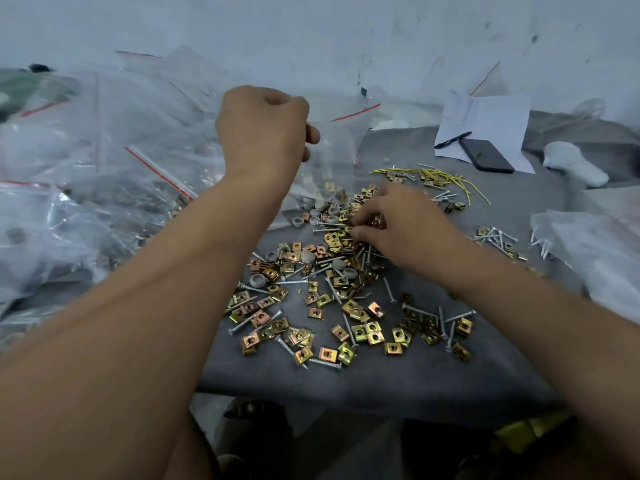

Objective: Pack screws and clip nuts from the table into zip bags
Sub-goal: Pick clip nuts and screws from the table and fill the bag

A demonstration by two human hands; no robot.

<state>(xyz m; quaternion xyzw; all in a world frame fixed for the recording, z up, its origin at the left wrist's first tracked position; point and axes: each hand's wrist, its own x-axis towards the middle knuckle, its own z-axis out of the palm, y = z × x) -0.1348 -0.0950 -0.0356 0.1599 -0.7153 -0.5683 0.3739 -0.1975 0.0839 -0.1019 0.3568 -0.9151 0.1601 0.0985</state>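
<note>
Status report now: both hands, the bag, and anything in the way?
Left hand holds zip bag up. Right hand pinches clip nuts in the pile. Nothing in the way; grey caps mixed in.

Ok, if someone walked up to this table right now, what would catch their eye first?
First, the heap of gold clip nuts and silver screws spread across the grey table at centre. Above it, the left hand holds up a clear zip bag while the right hand picks in the heap. Filled bags mound at left.
</note>
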